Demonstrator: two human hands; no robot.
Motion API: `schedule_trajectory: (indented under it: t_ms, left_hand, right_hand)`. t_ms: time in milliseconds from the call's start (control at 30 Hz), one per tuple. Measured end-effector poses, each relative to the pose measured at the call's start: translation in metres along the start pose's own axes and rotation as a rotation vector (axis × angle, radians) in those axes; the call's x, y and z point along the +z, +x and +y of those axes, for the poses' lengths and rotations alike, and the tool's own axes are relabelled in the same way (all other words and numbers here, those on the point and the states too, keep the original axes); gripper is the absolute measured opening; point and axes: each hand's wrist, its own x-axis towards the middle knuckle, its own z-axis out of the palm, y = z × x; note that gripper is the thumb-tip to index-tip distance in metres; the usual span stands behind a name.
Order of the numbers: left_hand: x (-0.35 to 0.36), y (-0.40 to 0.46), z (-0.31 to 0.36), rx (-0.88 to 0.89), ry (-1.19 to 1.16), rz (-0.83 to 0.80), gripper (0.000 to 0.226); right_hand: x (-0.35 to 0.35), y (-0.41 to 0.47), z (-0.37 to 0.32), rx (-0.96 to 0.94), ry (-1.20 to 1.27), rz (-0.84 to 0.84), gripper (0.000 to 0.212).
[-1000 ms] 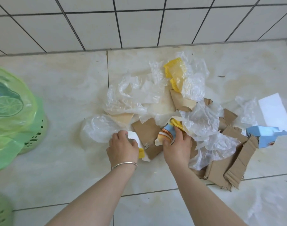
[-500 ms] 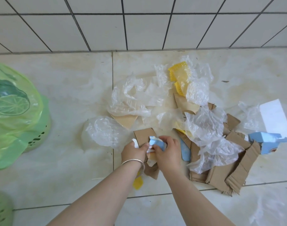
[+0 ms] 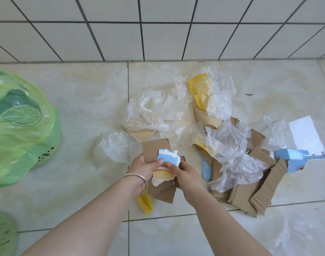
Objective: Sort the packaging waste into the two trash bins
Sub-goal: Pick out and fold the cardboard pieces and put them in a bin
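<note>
A heap of packaging waste lies on the tiled floor: clear plastic bags point(image 3: 226, 143), torn brown cardboard point(image 3: 250, 193), yellow foam netting point(image 3: 198, 89) and a blue carton point(image 3: 294, 159). My left hand point(image 3: 143, 169) and my right hand point(image 3: 183, 172) meet over a brown cardboard piece point(image 3: 154, 148) and together hold a bundle of printed blue-and-white paper scraps point(image 3: 167, 163). A yellow foam piece point(image 3: 145, 202) lies under my left wrist. The green bin with a lime-print liner point(image 3: 19, 126) stands at the left. A second green bin point(image 3: 1, 235) shows at the bottom left corner.
A white tiled wall point(image 3: 158, 28) runs along the back. A white sheet of paper point(image 3: 305, 135) lies at the far right. A crumpled clear bag point(image 3: 117, 145) rests just left of my hands. Bare floor point(image 3: 84, 108) lies between the heap and the lined bin.
My hands came together from separate grips, gathering the paper scraps into one bundle and lifting it slightly. The yellow foam piece dropped to the floor by my left wrist.
</note>
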Motion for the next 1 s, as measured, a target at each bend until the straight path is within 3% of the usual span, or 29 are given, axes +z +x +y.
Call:
schedule_trajectory:
  t_ms: [267, 333, 433, 567, 767, 1000]
  left_hand:
    - [0.01, 0.006, 0.001, 0.049, 0.257, -0.101, 0.029]
    - [0.009, 0.011, 0.004, 0.112, 0.406, -0.007, 0.031]
    - [-0.001, 0.024, 0.011, 0.366, 0.824, 0.232, 0.03]
    - [-0.012, 0.045, 0.02, 0.575, 1.124, 0.313, 0.044]
    - [-0.011, 0.074, 0.04, 0.559, 1.31, 0.342, 0.074]
    - [-0.003, 0.085, 0.068, 0.509, 1.43, 0.448, 0.074]
  right_hand:
    - [-0.007, 0.008, 0.008, -0.052, 0.067, -0.01, 0.022]
    - [-0.014, 0.012, 0.011, -0.041, 0.092, 0.056, 0.021]
    - [-0.023, 0.016, 0.01, -0.034, 0.139, 0.164, 0.023]
    - [-0.031, 0.02, 0.012, -0.094, 0.2, 0.401, 0.03]
    - [-0.041, 0.02, 0.008, -0.115, 0.235, 0.469, 0.031]
    - [-0.046, 0.023, 0.009, -0.123, 0.202, 0.451, 0.026]
